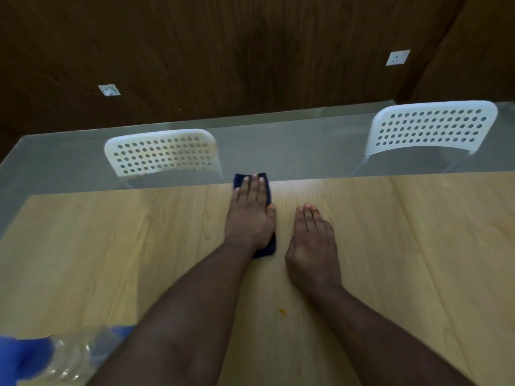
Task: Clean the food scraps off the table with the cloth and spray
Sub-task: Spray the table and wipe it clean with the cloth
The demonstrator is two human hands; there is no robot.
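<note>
The left hand (250, 215) lies flat on the dark blue cloth (266, 190), fingers straight and together, pressing it onto the wooden table (111, 260). The cloth sits at the table's far edge, its far end reaching that edge, just in front of the left white chair (163, 154). The right hand (313, 246) rests palm down on the table just right of the cloth, fingers straight and close together, holding nothing. A small orange food scrap (282, 311) lies nearer the person than the cloth, between the two forearms. A clear plastic bottle with blue parts (64, 355), blurred, sits at the table's near left corner. A second white chair (432, 126) stands far right of the cloth.
</note>
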